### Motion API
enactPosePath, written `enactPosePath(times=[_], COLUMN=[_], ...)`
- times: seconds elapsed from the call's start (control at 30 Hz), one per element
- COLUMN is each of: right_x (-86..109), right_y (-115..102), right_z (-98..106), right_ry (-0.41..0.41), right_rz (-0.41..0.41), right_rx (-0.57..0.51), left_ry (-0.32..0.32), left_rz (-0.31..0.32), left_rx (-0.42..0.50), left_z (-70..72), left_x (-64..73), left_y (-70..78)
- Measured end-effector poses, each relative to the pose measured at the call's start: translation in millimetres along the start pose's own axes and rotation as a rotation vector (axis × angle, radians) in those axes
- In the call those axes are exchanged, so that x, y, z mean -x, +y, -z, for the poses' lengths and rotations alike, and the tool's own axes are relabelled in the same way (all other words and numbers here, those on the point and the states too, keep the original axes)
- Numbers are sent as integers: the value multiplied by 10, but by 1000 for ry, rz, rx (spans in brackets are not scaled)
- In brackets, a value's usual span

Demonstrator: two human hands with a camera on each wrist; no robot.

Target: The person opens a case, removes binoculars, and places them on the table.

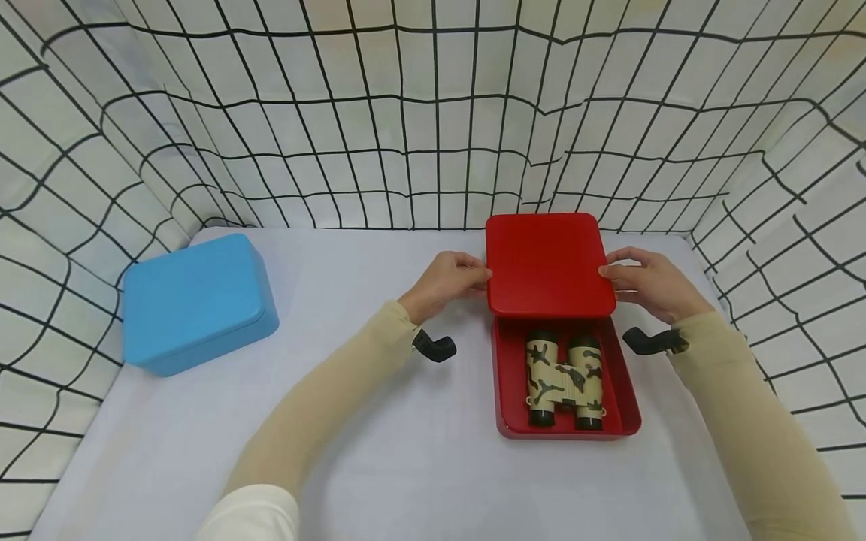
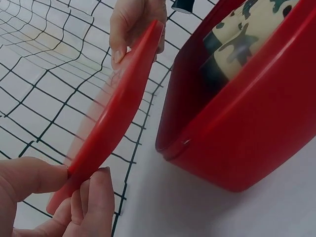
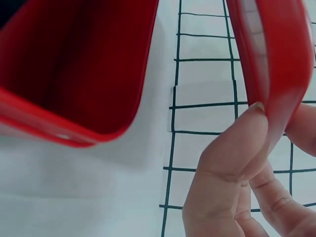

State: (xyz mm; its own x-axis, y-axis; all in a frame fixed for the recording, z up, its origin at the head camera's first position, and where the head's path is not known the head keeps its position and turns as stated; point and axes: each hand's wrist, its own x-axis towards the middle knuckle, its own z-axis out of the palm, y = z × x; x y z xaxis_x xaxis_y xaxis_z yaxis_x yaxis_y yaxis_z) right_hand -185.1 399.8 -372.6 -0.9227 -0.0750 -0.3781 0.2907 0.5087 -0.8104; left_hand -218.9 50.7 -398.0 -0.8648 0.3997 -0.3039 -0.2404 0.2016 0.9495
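Observation:
A red lid [image 1: 548,263] is held up at the far end of an uncovered red box [image 1: 504,406]. My left hand [image 1: 446,284] pinches its left edge between thumb and fingers, and my right hand [image 1: 652,284] pinches the right edge. Inside the box lies a pair of camouflage binoculars [image 1: 564,383], its black ends towards the near and far walls. In the left wrist view, the lid [image 2: 113,118] is tilted and stands apart from the box [image 2: 237,128]. The right wrist view shows the thumb [image 3: 237,143] pressed on the lid's rim.
A closed blue box [image 1: 196,300] sits on the left of the white table [image 1: 379,451]. Black-lined white grid walls [image 1: 419,135] enclose the table at the back and both sides. The red box stands on the right half of the table.

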Motion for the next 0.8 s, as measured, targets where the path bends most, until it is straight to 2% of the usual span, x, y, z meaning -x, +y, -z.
enactPosePath(times=[0.17,0.4,0.8], right_x=[-77,-183,-340], right_y=[-9,7,52], right_z=[26,28,26], right_ry=[14,25,14], right_rz=[-4,-16,-52], right_rx=[-32,-62,-58], left_ry=[18,37,58], left_rz=[-18,-8,11], left_rx=[-17,-19,-1], left_z=[13,31,28], left_x=[-77,-177,-301], left_y=[49,66,10])
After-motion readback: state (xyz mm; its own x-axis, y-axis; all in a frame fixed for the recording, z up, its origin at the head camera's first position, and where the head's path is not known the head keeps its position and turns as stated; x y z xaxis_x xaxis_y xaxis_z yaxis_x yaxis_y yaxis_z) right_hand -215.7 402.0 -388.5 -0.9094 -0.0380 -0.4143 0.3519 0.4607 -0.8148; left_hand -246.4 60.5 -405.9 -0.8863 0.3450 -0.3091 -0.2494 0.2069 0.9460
